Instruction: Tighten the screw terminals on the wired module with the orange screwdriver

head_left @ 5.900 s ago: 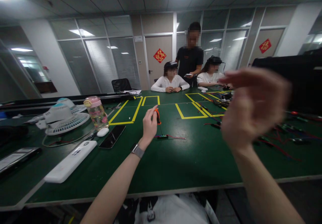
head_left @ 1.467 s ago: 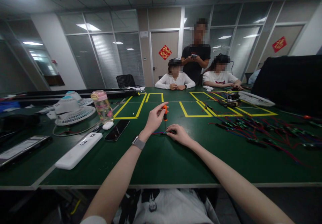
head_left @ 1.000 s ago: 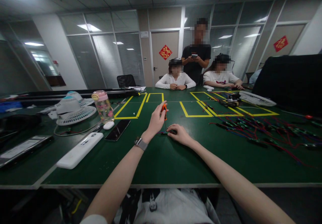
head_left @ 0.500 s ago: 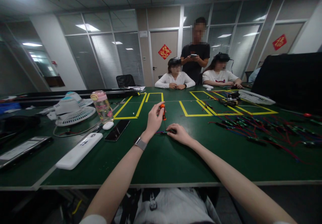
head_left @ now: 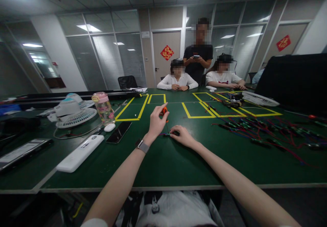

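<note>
An orange and black screwdriver [head_left: 165, 111] stands nearly upright between the thumb and fingers of my left hand [head_left: 156, 120], which is closed round its handle. Its thin shaft runs down to a small green circuit board [head_left: 167, 134] lying flat on the table. My right hand [head_left: 182, 135] rests on the tabletop, fingers curled over the board's right end and a dark part there. Purplish wires show at the board's left side. Where exactly the screwdriver's tip meets the board is too small to make out.
Tangled wired boards [head_left: 265, 131] spread at the right, beside a black monitor [head_left: 293, 84]. On the left are a white power bank [head_left: 81, 152], a dark phone [head_left: 119, 132], a pink-lidded bottle [head_left: 104, 108] and a white fan [head_left: 76, 116]. People sit and stand across the table.
The fingers of my left hand have shifted slightly around the screwdriver handle, and the handle's visible side has changed. My right hand and the board stay in place.
</note>
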A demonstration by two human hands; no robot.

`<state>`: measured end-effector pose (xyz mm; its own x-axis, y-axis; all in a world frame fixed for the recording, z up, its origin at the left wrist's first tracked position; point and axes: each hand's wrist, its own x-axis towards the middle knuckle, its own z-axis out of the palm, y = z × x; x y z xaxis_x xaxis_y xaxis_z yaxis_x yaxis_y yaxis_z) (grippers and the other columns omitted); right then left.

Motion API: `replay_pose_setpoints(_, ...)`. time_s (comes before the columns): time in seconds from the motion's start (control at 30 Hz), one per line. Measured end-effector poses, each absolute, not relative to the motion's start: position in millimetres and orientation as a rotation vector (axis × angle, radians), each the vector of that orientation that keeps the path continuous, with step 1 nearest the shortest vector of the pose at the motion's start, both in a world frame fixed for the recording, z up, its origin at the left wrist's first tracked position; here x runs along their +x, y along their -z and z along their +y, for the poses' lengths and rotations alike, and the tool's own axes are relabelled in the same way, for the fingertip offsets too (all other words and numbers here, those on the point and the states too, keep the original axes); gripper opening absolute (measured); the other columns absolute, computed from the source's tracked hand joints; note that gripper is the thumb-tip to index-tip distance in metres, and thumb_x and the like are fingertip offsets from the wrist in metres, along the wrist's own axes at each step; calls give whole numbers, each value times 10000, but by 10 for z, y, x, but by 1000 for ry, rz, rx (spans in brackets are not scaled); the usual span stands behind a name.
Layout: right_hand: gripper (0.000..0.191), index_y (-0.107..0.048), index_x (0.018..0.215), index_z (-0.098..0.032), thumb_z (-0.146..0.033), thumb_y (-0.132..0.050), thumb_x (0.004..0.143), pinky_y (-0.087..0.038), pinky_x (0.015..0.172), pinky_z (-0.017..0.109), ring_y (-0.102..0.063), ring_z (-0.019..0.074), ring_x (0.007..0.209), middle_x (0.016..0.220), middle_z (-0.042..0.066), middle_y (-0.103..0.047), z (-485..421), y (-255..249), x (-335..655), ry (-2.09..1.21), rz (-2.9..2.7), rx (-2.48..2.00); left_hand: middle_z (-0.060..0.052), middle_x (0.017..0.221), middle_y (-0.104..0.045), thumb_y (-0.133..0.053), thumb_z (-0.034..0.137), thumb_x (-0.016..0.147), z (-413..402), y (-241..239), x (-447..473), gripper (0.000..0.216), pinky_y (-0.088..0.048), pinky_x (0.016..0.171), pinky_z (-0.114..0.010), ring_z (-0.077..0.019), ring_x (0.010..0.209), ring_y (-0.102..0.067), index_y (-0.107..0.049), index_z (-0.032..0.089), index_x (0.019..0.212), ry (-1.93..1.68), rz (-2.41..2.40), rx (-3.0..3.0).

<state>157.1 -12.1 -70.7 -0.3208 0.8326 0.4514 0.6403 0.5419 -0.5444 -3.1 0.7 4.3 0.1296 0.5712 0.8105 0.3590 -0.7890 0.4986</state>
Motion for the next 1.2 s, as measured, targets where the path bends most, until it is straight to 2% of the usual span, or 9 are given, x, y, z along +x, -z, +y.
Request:
replay_pose_setpoints(0.1,105,-691,845,-184,-173,-632,758,-439,859,335,-603,196,905,929,61,-678,-122,704,1576,-355,-2064,-1172,-27,932,-539,-621,259,819,-4,-50,-43,317,-494,756,-254,-129,825,-555,-611,246,1136,-1760,1012,2239)
replay_pose_setpoints(0.23,109,-696,849,-187,-175,-632,761,-437,862,338,-602,196,904,928,62,-679,-115,710,1581,-360,-2064,-1173,-60,1080,-557,-435,216,921,23,-38,-42,358,-487,800,-259,-137,931,-576,-514,256,1268,-1672,899,2199)
replay_pose_setpoints(0.3,110,-697,852,-190,-179,-634,763,-435,865,339,-600,195,906,928,61,-679,-111,716,1583,-357,-2066,-1171,-64,1120,-569,-404,179,927,39,-30,-32,389,-491,789,-251,-130,926,-593,-474,254,1303,-1643,824,2171)
replay_pose_setpoints(0.4,109,-696,856,-191,-186,-633,767,-433,867,341,-597,195,910,926,60,-679,-109,720,1586,-350,-2072,-1162,-39,1009,-599,-524,191,876,31,-30,-16,356,-488,768,-247,-127,856,-588,-542,244,1229,-1709,883,2189)
replay_pose_setpoints(0.53,105,-695,856,-191,-195,-629,774,-433,862,336,-596,194,909,923,59,-677,-109,721,1588,-346,-2077,-1159,-18,890,-559,-660,261,788,-18,-47,-9,265,-487,731,-245,-127,786,-559,-636,220,1048,-1817,1002,2189)
replay_pose_setpoints(0.73,101,-693,847,-193,-185,-617,780,-439,846,324,-601,188,895,917,56,-676,-104,728,1588,-347,-2080,-1145,-61,1093,-603,-441,211,915,12,-73,-32,311,-509,761,-238,-123,877,-618,-557,223,1204,-1634,797,2110)
replay_pose_setpoints(0.87,101,-694,845,-195,-186,-625,773,-437,851,326,-600,188,901,926,54,-676,-101,730,1588,-341,-2079,-1144,-37,974,-636,-556,197,851,62,-60,-33,283,-517,694,-217,-114,779,-628,-604,217,1129,-1688,833,2076)
replay_pose_setpoints(1.07,110,-698,854,-195,-186,-627,771,-435,858,331,-597,186,903,934,56,-672,-114,719,1583,-345,-2072,-1152,-7,835,-552,-668,274,777,10,-70,-29,206,-502,637,-211,-105,704,-560,-647,208,971,-1811,1025,2166)
replay_pose_setpoints(1.2,111,-700,854,-193,-192,-621,777,-437,860,332,-597,189,908,937,60,-669,-125,707,1586,-354,-2076,-1157,-54,1024,-582,-537,241,870,-4,-104,-44,237,-514,784,-247,-137,908,-588,-611,204,1092,-1709,907,2203)
